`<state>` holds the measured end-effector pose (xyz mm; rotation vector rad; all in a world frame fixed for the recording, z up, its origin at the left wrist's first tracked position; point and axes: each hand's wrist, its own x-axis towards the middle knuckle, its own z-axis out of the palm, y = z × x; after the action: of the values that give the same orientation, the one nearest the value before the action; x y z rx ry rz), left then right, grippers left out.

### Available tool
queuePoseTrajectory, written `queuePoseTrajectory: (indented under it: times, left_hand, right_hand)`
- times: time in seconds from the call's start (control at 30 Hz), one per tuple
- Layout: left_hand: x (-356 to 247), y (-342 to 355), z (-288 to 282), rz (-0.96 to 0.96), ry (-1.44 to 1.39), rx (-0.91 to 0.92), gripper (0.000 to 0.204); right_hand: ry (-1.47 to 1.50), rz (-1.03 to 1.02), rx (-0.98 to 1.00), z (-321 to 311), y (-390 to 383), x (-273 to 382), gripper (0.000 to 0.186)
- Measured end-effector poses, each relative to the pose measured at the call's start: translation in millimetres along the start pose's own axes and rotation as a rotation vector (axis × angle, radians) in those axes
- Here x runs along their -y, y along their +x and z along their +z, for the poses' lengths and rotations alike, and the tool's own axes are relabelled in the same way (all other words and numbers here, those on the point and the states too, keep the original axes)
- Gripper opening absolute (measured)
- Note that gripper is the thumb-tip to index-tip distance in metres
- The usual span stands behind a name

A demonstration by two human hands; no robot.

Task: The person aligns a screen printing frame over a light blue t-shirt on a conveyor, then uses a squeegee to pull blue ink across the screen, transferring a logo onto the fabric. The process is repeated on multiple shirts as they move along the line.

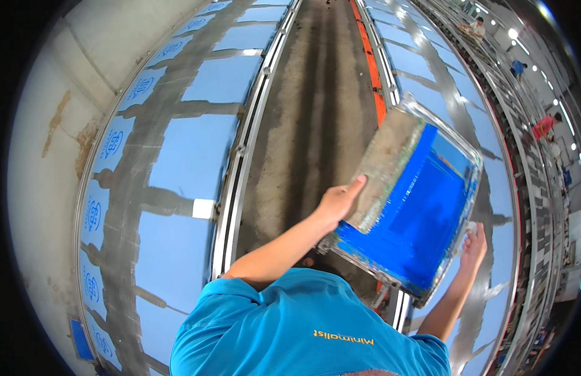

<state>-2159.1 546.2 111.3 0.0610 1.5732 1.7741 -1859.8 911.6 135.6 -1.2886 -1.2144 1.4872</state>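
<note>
Tilted over the aisle in front of me is a screen-printing frame (378, 269) with a scuffed metal rim. Wet-looking blue ink (422, 216) covers most of its mesh. A broad, worn wooden squeegee (389, 164) lies along the frame's left side. My left hand (339, 203) is closed at the squeegee's lower left edge, thumb on top; its other fingers are mostly hidden. At the frame's right side my right hand (473, 245) is closed around the edge, beside a small whitish piece.
A long table (124, 207) with light blue sheets runs along my left, several bearing printed emblems. Another table (485, 263) with such sheets runs on the right. Between them lies a stained aisle floor (315, 119). Metal racks (528, 163) and several people stand farther right.
</note>
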Motion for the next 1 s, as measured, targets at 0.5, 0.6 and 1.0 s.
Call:
queuePoseTrajectory:
  times: [0.5, 0.6, 1.0]
  left_hand:
    - [-245.6, 422.1, -71.8, 0.035, -0.104, 0.142, 0.076]
    - [-300.3, 509.3, -76.7, -0.020, 0.098, 0.289, 0.078]
    - [-477.5, 929.5, -71.8, 0.062, -0.064, 0.251, 0.077]
  right_hand:
    - [-0.026, -0.093, -0.067, 420.6, 199.1, 81.7, 0.038]
    - [-0.003, -0.063, -0.187, 460.0, 235.2, 88.8, 0.033]
    - [0.060, -0.010, -0.110, 799.5, 539.8, 95.3, 0.041]
